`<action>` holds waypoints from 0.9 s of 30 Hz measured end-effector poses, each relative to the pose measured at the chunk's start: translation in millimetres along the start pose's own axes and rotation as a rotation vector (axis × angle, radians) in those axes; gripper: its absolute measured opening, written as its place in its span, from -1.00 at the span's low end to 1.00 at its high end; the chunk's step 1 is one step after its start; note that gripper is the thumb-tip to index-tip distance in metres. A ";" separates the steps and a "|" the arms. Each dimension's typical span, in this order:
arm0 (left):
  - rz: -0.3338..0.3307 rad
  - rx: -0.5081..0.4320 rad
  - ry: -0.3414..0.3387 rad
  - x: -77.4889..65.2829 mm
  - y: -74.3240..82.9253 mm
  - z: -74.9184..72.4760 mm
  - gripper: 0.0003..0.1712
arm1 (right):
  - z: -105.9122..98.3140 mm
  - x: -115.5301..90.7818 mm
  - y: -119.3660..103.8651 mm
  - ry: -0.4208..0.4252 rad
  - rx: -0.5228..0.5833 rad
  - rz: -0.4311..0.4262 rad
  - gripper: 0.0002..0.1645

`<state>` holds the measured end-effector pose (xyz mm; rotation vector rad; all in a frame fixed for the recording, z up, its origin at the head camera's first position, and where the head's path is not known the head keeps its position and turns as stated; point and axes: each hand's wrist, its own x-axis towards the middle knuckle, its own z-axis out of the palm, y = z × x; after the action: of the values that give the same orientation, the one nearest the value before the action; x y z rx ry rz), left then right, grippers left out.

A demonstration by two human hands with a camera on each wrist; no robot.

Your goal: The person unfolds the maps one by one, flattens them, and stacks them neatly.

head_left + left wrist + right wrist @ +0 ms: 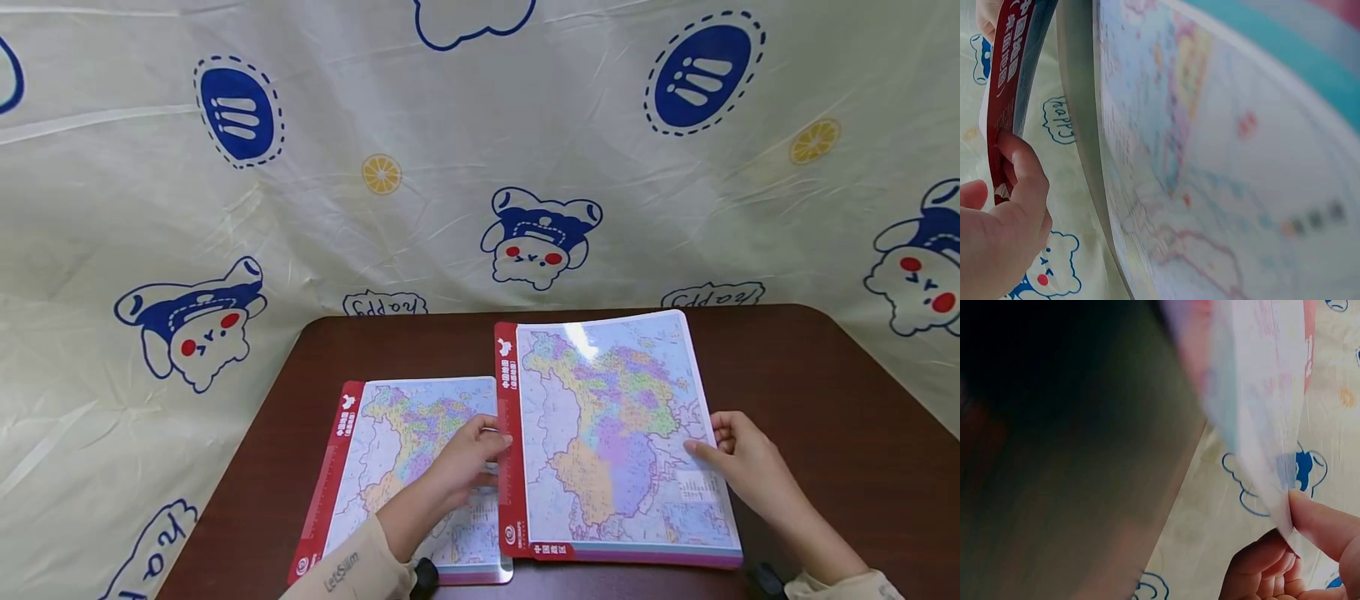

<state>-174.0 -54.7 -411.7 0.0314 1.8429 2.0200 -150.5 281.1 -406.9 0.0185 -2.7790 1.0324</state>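
Both hands hold up a glossy map sheet (pixel 615 433) with a red strip down its left side. My left hand (pixel 465 458) pinches the red left edge; in the left wrist view the left hand's fingers (pixel 1025 181) curl at the strip. At the opposite edge, my right hand (pixel 753 462) has its thumb on the front and its fingers behind. The right wrist view shows the right thumb (pixel 1322 522) at the sheet's edge. A second, similar map (pixel 386 433) lies on the table to the left, partly covered by my left forearm and the held map.
Beneath everything is a dark brown table (pixel 825 375) with rounded far corners. Behind it hangs a pale curtain (pixel 435 242) printed with blue cartoon bears and orange slices.
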 end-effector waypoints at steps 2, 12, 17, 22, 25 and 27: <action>0.011 0.012 0.008 -1.3 0.8 -5.0 -0.66 | 3.4 1.2 -3.7 0.003 0.006 -0.008 -0.51; 0.049 0.028 0.058 -5.8 7.8 -27.0 -0.76 | 17.3 6.2 -22.4 0.007 0.052 -0.039 -0.55; 0.051 0.011 0.089 -6.6 8.1 -35.8 -0.76 | 23.4 9.0 -29.6 -0.017 0.097 -0.053 -0.55; 0.054 0.016 0.121 -9.6 7.2 -46.4 -0.78 | 29.4 12.3 -37.1 -0.032 0.130 -0.069 -0.57; 0.057 0.039 0.142 -12.2 6.5 -52.2 -0.78 | 32.5 13.4 -42.1 -0.050 0.156 -0.070 -0.58; 0.057 0.052 0.159 -14.2 6.3 -55.4 -0.78 | 34.3 14.1 -45.0 -0.060 0.168 -0.073 -0.58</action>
<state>-178.3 -112.0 -409.2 -0.0648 2.0127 2.0658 -166.5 225.4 -400.9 0.1737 -2.7130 1.2622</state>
